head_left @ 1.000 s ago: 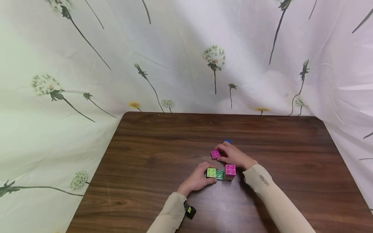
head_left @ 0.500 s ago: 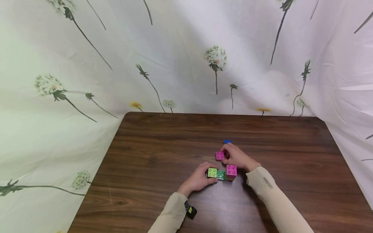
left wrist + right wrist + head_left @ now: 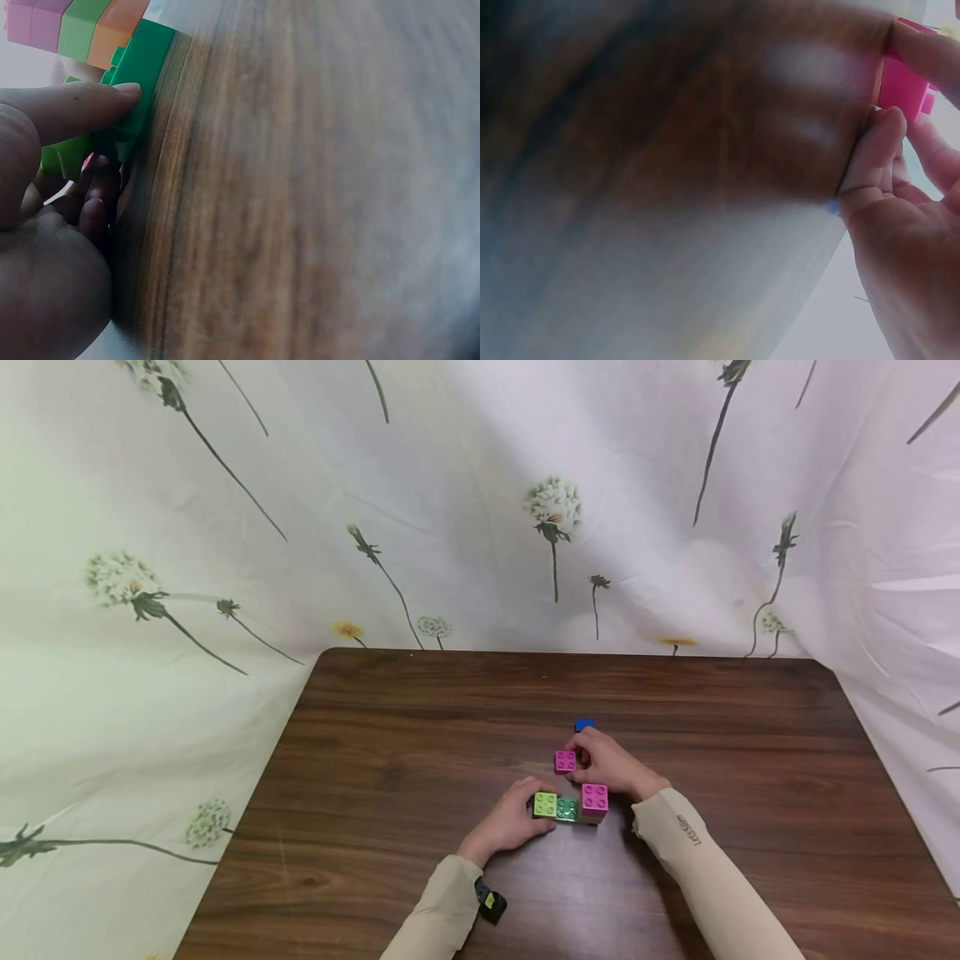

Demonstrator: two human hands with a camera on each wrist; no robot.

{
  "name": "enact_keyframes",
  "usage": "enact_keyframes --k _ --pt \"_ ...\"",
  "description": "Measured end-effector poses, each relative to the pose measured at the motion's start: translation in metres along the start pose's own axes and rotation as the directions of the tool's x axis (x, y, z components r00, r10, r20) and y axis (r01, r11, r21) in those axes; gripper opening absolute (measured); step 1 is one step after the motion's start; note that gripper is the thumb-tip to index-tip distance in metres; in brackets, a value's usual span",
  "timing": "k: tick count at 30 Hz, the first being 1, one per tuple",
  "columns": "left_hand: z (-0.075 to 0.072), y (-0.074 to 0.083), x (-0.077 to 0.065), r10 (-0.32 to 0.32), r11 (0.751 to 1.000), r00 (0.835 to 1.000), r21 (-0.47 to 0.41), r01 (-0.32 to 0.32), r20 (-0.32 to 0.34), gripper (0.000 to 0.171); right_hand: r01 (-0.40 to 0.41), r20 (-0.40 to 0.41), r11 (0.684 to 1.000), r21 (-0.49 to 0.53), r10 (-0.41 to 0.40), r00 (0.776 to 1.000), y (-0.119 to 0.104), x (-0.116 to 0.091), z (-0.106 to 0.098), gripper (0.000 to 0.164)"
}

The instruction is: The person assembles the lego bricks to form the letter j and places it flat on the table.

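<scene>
My left hand (image 3: 510, 822) grips the left end of a joined toy-brick build, with the thumb on the near side. Its base is a long green brick (image 3: 146, 67) resting on the table. A lime green brick (image 3: 545, 804) tops the left end. At the right end rises a stack: an orange brick (image 3: 116, 34), a light green brick (image 3: 81, 28) and pink on top. Behind the build, my right hand (image 3: 611, 767) pinches a separate magenta brick (image 3: 904, 86) between thumb and fingers, studs facing up at the table.
A blue brick (image 3: 584, 725) lies just beyond the right hand, partly covered by it. The dark wooden table (image 3: 375, 860) reaches back to a white flower-printed cloth (image 3: 465, 527). A black device (image 3: 491, 906) is strapped to the left wrist.
The right hand has shifted slightly right with the magenta brick, which has turned squarer to the build. More of the blue brick shows. The left hand holds its place.
</scene>
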State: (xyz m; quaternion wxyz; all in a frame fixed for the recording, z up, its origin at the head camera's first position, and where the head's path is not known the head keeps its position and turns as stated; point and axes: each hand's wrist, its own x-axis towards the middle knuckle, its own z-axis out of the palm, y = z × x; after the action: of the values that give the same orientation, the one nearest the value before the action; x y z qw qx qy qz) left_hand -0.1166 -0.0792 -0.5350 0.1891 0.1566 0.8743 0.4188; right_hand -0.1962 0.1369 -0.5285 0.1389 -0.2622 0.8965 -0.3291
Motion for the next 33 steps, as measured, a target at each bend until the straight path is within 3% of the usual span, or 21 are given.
enact_keyframes --k 27,33 --pt "-0.0008 -0.0011 -0.0009 0.008 1.000 1.000 -0.028 -0.008 -0.013 0.040 -0.036 -0.041 0.995 0.095 0.040 0.998 0.0058 -0.0018 0.0004 0.030" --pt "-0.0003 -0.0009 0.0000 -0.012 1.000 1.000 -0.019 0.012 -0.013 0.038 0.026 -0.074 0.995 0.092 -0.019 0.997 0.0065 -0.0020 0.0014 0.030"
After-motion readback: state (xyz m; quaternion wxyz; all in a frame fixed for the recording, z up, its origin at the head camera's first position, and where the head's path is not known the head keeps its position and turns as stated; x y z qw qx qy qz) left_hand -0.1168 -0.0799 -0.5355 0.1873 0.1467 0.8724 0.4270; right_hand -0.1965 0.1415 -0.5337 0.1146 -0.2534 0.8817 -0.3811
